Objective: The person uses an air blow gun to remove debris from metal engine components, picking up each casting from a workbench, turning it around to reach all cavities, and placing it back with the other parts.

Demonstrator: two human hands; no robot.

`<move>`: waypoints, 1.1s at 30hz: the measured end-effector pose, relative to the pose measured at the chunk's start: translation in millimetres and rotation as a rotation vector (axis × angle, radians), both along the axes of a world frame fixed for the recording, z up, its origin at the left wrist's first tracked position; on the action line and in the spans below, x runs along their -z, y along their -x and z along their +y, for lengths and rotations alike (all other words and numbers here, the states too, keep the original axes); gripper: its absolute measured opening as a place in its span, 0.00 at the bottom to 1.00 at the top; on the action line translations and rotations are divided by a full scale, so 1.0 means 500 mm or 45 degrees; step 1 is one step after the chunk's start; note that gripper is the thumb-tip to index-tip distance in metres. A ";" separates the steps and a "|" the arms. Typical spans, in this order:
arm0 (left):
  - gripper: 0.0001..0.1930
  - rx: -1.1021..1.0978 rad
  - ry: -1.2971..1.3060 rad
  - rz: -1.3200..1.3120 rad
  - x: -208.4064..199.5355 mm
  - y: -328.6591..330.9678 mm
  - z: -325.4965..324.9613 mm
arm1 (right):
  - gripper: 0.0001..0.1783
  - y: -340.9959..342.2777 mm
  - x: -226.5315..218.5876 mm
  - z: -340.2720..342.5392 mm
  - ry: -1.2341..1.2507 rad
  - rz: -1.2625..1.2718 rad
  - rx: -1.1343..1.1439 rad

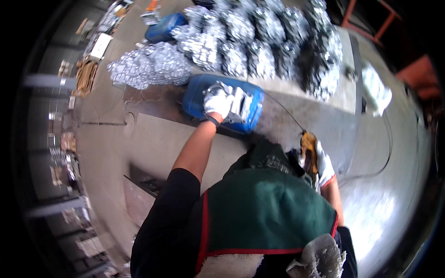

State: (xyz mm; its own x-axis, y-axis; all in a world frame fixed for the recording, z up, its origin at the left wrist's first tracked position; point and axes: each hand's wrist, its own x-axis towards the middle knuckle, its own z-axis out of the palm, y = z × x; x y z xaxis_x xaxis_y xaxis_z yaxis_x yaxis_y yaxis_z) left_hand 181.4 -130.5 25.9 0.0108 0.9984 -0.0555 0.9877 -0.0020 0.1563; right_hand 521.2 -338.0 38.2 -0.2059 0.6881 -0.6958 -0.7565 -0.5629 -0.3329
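Note:
My left hand (218, 103), in a white glove, grips the ring-shaped end of a silvery metal casting (239, 105). The casting lies on top of a blue plastic container (194, 95), which rests on its side in front of me. At my right side, my right hand (324, 164), also gloved, is closed around a yellow hand-held power tool (309, 150). From the tool's far end a thin dark rod or line runs up and left toward the container. My right fingers are partly hidden behind the tool, and its exact kind is unclear.
Several stacks of silvery castings (262, 60) stand beyond the blue container, with another heap (150, 65) to their left. A second blue container (166, 28) lies at the far left. A white sack (375, 88) and a cable (387, 157) are on the right.

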 end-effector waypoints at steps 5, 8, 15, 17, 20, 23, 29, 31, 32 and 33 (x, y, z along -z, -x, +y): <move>0.32 0.022 0.119 0.300 0.014 0.007 0.015 | 0.27 -0.013 -0.005 -0.018 -0.101 -0.129 -0.225; 0.33 0.036 0.110 0.299 0.007 0.002 0.013 | 0.27 -0.019 -0.033 -0.021 -0.114 -0.319 -0.394; 0.33 0.030 0.198 0.363 0.017 0.004 0.022 | 0.28 0.004 0.047 -0.024 -0.243 -0.459 -0.583; 0.34 0.026 0.227 0.363 0.012 0.000 0.018 | 0.28 0.000 0.051 -0.032 -0.214 -0.466 -0.614; 0.35 0.015 0.242 0.382 0.005 -0.005 0.018 | 0.28 0.013 0.030 -0.026 -0.114 -0.415 -0.594; 0.36 0.014 0.236 0.394 0.007 -0.004 0.019 | 0.29 0.023 0.052 -0.028 -0.152 -0.405 -0.598; 0.38 0.017 0.224 0.367 0.009 -0.003 0.022 | 0.32 0.027 0.050 -0.029 -0.200 -0.551 -0.618; 0.38 0.019 0.248 0.357 0.000 -0.015 0.019 | 0.31 0.026 0.009 -0.012 -0.166 -0.576 -0.760; 0.38 0.015 0.253 0.356 0.003 -0.015 0.017 | 0.31 0.029 -0.001 -0.008 -0.148 -0.589 -0.832; 0.38 0.010 0.252 0.357 0.004 -0.011 0.020 | 0.31 0.044 0.007 -0.007 -0.269 -0.748 -0.838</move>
